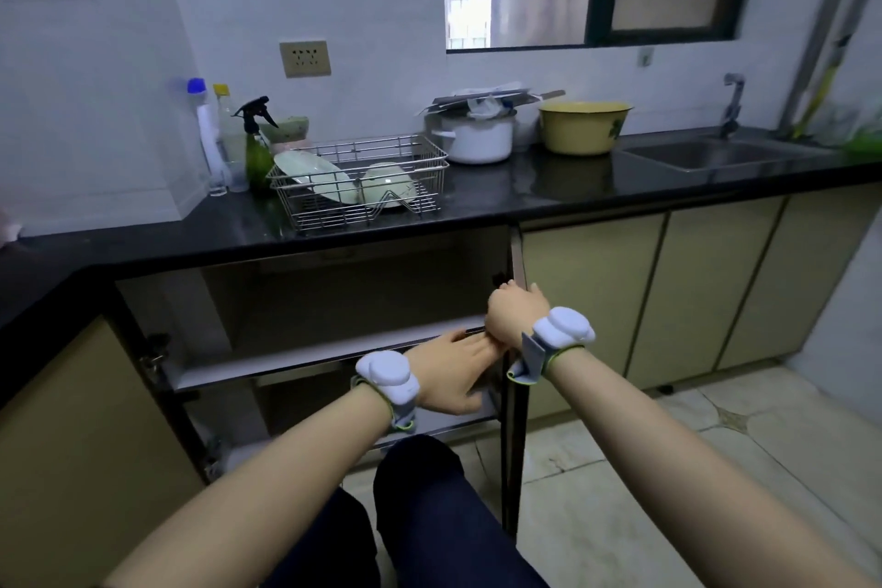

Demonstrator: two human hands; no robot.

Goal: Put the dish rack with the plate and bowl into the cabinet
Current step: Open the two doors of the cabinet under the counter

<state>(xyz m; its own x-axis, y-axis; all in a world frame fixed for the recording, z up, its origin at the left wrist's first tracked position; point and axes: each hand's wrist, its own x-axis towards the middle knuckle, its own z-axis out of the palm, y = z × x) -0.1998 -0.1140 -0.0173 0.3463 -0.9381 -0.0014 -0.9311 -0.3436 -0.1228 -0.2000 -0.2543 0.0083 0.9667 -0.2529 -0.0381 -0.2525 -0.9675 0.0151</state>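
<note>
A: Where's the dish rack (pixel 359 181) rn?

B: Up on the worktop (pixel 501 201), near the front edge, right above the open cabinet (pixel 334 301). Plate (pixel 312 176) leans in the wire slots at the left end, bowl (pixel 385 184) sits upside down beside it, prob. so both drain. Neither hand touches the rack.

A: So why are we down low w/ both hands?

B: We're at the cabinet's right door (pixel 514 377), which stands edge-on to us. Right hand (pixel 518 313) is curled over the door's top corner, fingers wrapped round the edge, clamped on it. Our guess: it keeps the door swung wide so the opening is free.

A: And the left hand (pixel 456 377)?

B: Reaches across at shelf height, fingers stretched out twd the door. Tips are hidden behind the right wrist, so we can't tell if they grip anything or just rest there.

A: Room inside?

B: The shelf (pixel 329 351) looks bare and wide, w/ decent headroom under the worktop. Left door (pixel 86 434) is swung out too. So the rack should go in flat.

A: Next?

B: We'd judge: let go of the door, stand, take the rack by both short ends so plate and bowl don't shift, then lower it onto the shelf. Risk is the plate tipping if the rack tilts.
</note>
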